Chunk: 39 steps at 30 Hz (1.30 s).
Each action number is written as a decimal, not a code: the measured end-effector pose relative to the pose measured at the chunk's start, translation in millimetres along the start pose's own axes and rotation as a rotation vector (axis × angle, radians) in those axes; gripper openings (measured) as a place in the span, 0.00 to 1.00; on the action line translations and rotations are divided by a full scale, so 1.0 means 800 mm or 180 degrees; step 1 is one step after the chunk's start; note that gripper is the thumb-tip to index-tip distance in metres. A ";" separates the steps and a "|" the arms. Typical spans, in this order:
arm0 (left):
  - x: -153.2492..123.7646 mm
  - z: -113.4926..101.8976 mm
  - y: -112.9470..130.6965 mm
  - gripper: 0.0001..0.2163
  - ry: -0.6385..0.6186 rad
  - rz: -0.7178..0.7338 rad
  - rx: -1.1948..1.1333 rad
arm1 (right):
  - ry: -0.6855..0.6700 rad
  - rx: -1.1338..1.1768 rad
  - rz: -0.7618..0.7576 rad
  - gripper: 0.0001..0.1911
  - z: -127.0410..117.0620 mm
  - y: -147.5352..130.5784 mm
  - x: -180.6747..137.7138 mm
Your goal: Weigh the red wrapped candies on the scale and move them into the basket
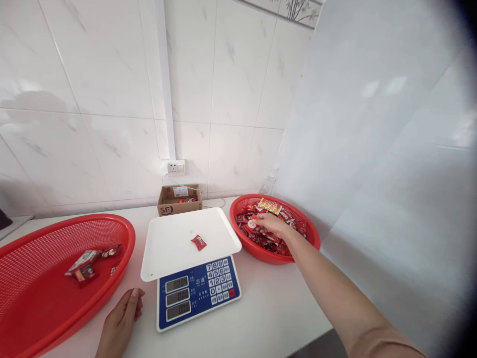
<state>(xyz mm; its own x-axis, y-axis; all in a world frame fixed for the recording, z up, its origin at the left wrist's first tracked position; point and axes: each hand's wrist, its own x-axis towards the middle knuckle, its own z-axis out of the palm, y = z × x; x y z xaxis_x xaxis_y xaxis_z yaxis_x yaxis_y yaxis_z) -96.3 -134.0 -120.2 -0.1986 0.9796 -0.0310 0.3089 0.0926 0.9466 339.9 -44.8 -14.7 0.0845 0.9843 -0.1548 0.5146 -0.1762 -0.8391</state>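
Note:
My right hand (269, 223) reaches into the red basket (312, 234) on the right, which is full of red snack packets (268, 241). Its fingers are pinched on a small red and white packet (252, 223). My left hand (122, 318) rests on the white counter beside the large red basket (55, 233) on the left, fingers curled loosely, holding nothing that I can see. Between the baskets stands a digital scale (197, 293) with a white tray (167, 243); one red packet (198, 242) lies on the tray.
The left basket holds a few packets (87, 263). A small cardboard box (179, 199) stands against the tiled wall under a wall socket (175, 167). A white panel (372, 149) rises on the right. The counter's front edge runs at lower right.

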 end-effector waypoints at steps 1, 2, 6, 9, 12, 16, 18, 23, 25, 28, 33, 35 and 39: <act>0.000 0.000 -0.001 0.24 -0.0013 0.0005 0.0000 | 0.0102 0.0099 -0.0044 0.10 -0.004 -0.004 0.000; 0.000 0.000 -0.002 0.23 -0.0027 0.0003 0.0010 | 0.0183 0.0180 -0.0092 0.10 -0.007 -0.010 0.000; 0.000 0.000 -0.003 0.24 -0.0081 -0.0046 0.0036 | 0.0228 0.0241 -0.0375 0.09 0.008 -0.037 -0.006; -0.001 0.000 -0.002 0.25 -0.0036 -0.0028 0.0015 | 0.0150 -0.0179 -0.0698 0.07 0.039 -0.060 -0.012; -0.001 0.001 -0.001 0.25 0.0010 0.0004 -0.0031 | -0.0101 -0.0171 -0.0809 0.07 0.065 -0.081 -0.015; 0.000 0.002 -0.003 0.25 -0.0004 -0.0018 -0.0084 | 0.0132 -0.0323 -0.1020 0.15 0.059 -0.084 -0.008; 0.000 0.002 -0.003 0.24 -0.0035 -0.0005 -0.0073 | 0.0625 -0.1188 -0.1035 0.15 0.037 -0.069 -0.003; 0.003 0.000 -0.009 0.24 -0.0095 -0.0012 0.0007 | 0.0847 -0.2535 -0.0180 0.20 -0.021 0.000 -0.006; 0.006 0.000 -0.014 0.24 -0.0128 -0.0042 0.0012 | 0.0718 -0.2608 0.0022 0.27 -0.032 0.026 -0.011; 0.008 -0.001 -0.020 0.23 -0.0151 -0.0087 0.0022 | 0.0621 -0.2645 0.0087 0.34 -0.035 0.049 -0.014; 0.006 -0.001 -0.017 0.24 -0.0080 -0.0068 0.0054 | 0.0707 -0.2475 0.0001 0.26 -0.036 0.036 -0.011; 0.004 0.000 -0.013 0.24 -0.0073 -0.0029 0.0052 | 0.0838 -0.1948 -0.0292 0.25 -0.031 0.016 -0.012; 0.002 0.001 -0.005 0.24 -0.0065 0.0020 0.0026 | 0.0345 0.0107 -0.0564 0.19 0.007 -0.036 -0.020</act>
<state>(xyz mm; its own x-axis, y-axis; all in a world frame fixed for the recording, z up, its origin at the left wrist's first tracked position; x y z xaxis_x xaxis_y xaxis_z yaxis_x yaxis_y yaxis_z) -97.2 -132.7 -124.5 -0.1775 0.9836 -0.0319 0.3176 0.0879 0.9441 318.8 -55.3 8.6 0.0874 0.9948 0.0522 0.5010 0.0014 -0.8655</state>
